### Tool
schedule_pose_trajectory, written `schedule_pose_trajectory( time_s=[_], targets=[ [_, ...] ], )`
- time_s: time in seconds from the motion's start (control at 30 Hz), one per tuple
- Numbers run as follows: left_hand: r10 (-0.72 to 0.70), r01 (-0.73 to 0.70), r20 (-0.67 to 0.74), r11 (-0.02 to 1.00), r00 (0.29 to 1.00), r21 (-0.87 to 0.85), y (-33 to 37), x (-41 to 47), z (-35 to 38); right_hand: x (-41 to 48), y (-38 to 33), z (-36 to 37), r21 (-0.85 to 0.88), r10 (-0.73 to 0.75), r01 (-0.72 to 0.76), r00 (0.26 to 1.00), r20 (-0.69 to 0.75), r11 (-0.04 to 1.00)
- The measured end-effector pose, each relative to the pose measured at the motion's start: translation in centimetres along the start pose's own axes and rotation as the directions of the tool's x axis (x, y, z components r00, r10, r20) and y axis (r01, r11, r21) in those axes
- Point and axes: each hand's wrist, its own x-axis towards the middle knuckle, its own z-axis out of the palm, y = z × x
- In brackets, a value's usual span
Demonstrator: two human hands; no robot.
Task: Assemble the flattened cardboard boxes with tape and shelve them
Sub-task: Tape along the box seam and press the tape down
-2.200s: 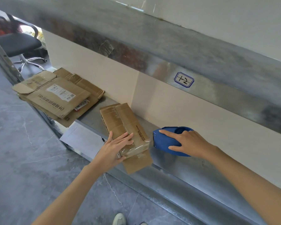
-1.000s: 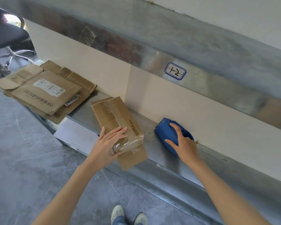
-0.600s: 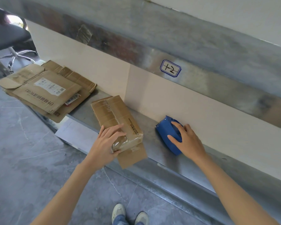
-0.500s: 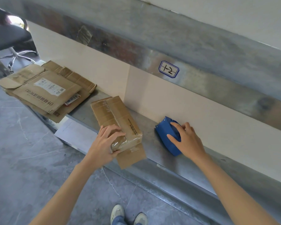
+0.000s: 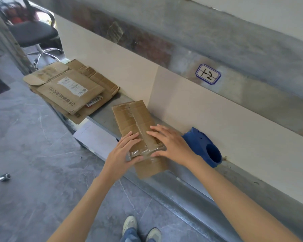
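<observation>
Box [image 5: 135, 126] on the metal shelf [image 5: 182, 182], long side running near to far. Far end close to the back wall [image 5: 217, 123]. Near end jutting past the shelf's front edge, with a loose flap [image 5: 150, 169] hanging out over the floor [image 5: 33, 154]. Clear tape [image 5: 137, 124] along the top seam and wrapped over the near end.

Left hand [image 5: 120, 154] on the box's near left corner, fingers straight and flat on the top, thumb against the near face. Right hand [image 5: 171, 145] beside it on the near right corner, fingers spread flat over the seam, thumb at the taped edge. Both uncurled, palms down, pressing. Thumbs possibly clamping the end, possibly only lying on it: unclear from this angle.

Blue dispenser [image 5: 201, 147] just right of the box, against the wall, apart from the right hand.

Gap of shelf top left of the box, then a stack of flat boxes [image 5: 72, 88] overhanging the front edge. White sheet [image 5: 96, 138] sticking out from that edge near the left hand. Shelf running on to the right past the dispenser.

Label [image 5: 208, 74] on the upper rail [image 5: 252, 49]. Grey floor near and left, chair [image 5: 31, 34] far left, shoes [image 5: 129, 226] between the forearms.
</observation>
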Motion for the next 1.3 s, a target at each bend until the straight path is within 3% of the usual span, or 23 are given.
schedule_pose_trajectory(
  time_s=[0.13, 0.27, 0.47, 0.77, 0.97, 1.17, 1.3],
  targets=[
    [0.042, -0.042, 0.022, 0.999, 0.999, 0.026, -0.5, 0.0, -0.1, 0.7, 0.6, 0.9, 0.106, 0.017, -0.013, 0.999, -0.036, 0.994],
    [0.082, -0.082, 0.009, 0.996, 0.997, 0.045, -0.6, 0.2, 0.0, 0.6, 1.0, 1.5, 0.084, -0.018, 0.026, 0.995, -0.093, 0.996],
    [-0.012, 0.013, 0.010, 0.998, 1.000, -0.055, -0.5, 0.1, -0.3, 0.3, 0.7, 0.9, 0.140, 0.019, -0.018, 1.000, -0.009, 0.990],
    [-0.085, 0.080, -0.039, 0.988, 0.996, -0.134, -0.7, -0.2, 0.4, 0.3, 0.3, 1.5, 0.368, 0.139, -0.104, 0.988, -0.069, 0.924],
    [-0.032, 0.035, 0.021, 0.990, 0.999, -0.139, -1.0, -0.2, -0.6, 0.1, 1.3, 0.5, 0.360, 0.087, -0.086, 0.996, 0.013, 0.929],
    [-0.081, 0.070, -0.062, 0.985, 0.995, -0.160, -0.4, -0.1, 0.0, 0.4, 1.1, 0.4, 0.379, 0.127, -0.101, 0.991, -0.043, 0.920],
    [-0.112, 0.101, -0.045, 0.974, 0.993, -0.202, -0.5, -0.1, -0.1, 0.3, 1.3, 0.3, 0.376, 0.137, -0.117, 0.990, -0.025, 0.919]
  ],
)
